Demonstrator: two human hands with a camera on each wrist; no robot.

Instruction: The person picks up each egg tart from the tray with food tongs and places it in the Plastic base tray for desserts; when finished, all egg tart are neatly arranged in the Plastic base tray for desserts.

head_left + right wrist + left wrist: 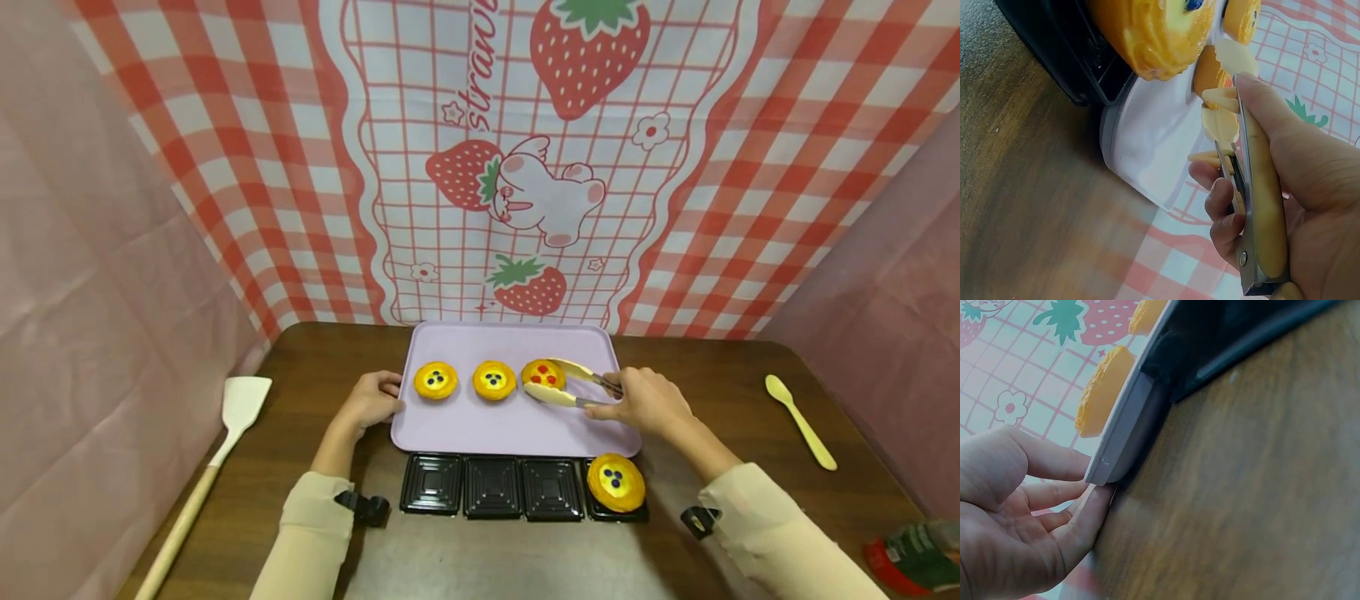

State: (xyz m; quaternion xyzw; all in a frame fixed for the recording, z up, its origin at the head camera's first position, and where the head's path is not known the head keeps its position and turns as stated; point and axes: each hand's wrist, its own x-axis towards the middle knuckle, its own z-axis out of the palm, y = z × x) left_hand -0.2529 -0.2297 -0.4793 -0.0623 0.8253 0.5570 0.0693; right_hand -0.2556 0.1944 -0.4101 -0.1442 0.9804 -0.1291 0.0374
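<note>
A lilac tray (465, 429) holds two blueberry-topped tarts (436, 381) and, on the right, a tart with red pieces (543, 375). My left hand (373, 398) pinches the tray's left edge, thumb above and fingers at its underside in the left wrist view. In my right hand (647, 402) I grip metal tongs (1263, 206) with cream tips. Those tips lie on either side of the red-topped tart; whether both touch it I cannot tell. In front of the tray, another blueberry tart (616, 482) sits in the rightmost black plastic container.
Several black square containers (492, 487) stand in a row along the tray's front edge. A white spatula (246, 400) with a wooden handle lies at left. On the right are a pale yellow spoon (801, 423) and a red-and-green jar (918, 557). A strawberry-print cloth (525, 283) hangs behind.
</note>
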